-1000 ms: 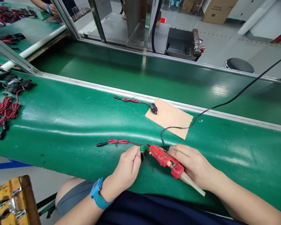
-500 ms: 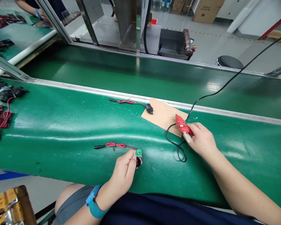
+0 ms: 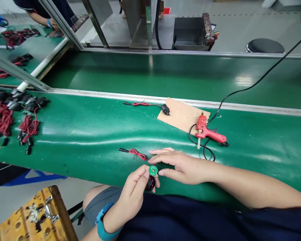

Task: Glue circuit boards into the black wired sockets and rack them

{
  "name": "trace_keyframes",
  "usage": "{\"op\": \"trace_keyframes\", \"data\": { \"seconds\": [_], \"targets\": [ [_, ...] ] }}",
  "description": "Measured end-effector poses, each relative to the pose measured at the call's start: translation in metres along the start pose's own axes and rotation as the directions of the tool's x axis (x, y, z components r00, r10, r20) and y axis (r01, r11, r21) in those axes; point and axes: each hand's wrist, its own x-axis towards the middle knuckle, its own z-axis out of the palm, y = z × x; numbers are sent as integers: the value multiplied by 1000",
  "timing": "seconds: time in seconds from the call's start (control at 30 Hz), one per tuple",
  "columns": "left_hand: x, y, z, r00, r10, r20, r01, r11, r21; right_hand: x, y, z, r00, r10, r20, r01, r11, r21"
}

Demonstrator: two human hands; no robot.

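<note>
My left hand [image 3: 136,185] pinches a small round green circuit board [image 3: 153,170], with a black round housing [image 3: 150,183] held just under it. From the board a red and black cable [image 3: 138,154], tied in a bundle, runs to a black plug on the green mat. Beside the board is my right hand [image 3: 178,165], its fingers spread and holding nothing. A red glue gun [image 3: 207,130] lies with its nozzle over a brown board [image 3: 182,115], a glue stick poking from its back end.
A finished-looking black housing [image 3: 166,109] with its cable rests on the brown board's left end. Piles of red cables with black parts [image 3: 27,124] lie at the left. Beyond a white edge strip [image 3: 110,95] runs a green belt [image 3: 130,72]. A co-worker's hand [image 3: 54,26] shows upper left.
My right hand has let go of the glue gun, which now lies by the brown board, and has moved left to the circuit board. The view has shifted left.
</note>
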Motion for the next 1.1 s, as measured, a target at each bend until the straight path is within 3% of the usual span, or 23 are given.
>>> {"op": "trace_keyframes", "data": {
  "seconds": [0.2,0.37,0.67,0.93,1.1],
  "targets": [
    [-9,-1,-1,999,-40,-3,40,998,-47,5,12,12,995,-97,-36,100,990,100],
    [-12,-17,-3,997,-79,11,80,968,-236,4,7,12,995,-97,-25,99,992,72],
    [-8,-23,-5,991,-121,54,132,949,-285,0,-12,10,979,-175,101,200,910,-363],
    [-11,-24,-2,993,-116,7,113,950,-291,0,-18,19,976,-166,138,216,789,-576],
    [-12,-21,1,996,-82,-30,76,982,-175,-3,-22,24,970,-199,139,240,706,-666]
  ]
}}
